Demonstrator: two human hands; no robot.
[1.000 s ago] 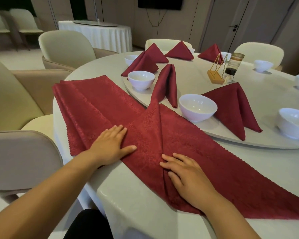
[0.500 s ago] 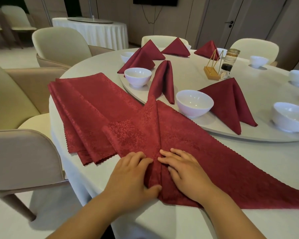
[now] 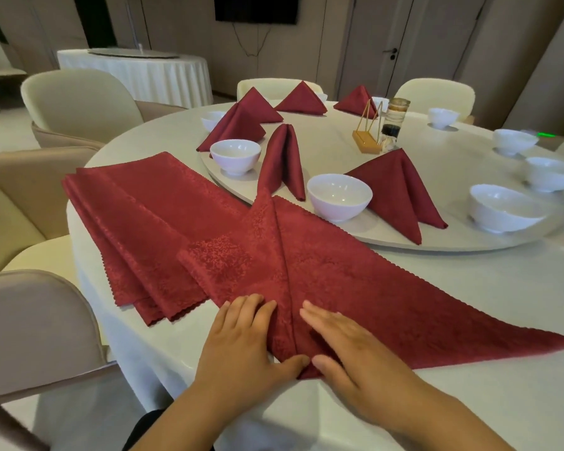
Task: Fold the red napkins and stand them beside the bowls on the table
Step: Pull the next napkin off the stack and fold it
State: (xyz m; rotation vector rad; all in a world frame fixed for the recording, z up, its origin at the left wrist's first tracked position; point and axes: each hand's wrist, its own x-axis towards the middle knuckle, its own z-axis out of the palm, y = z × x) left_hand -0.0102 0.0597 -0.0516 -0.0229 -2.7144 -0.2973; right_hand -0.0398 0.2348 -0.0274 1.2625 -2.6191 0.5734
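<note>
Red napkin (image 3: 355,281) flat on the table (image 3: 508,392), both hands on it! Look, left hand (image 3: 241,346) and right hand (image 3: 355,362) press with straight, flat fingers either side of the centre fold, thumbs close together at its near tip. Beyond the fingertips, a white bowl (image 3: 339,196); left of them, stacked napkins (image 3: 137,229).
</note>
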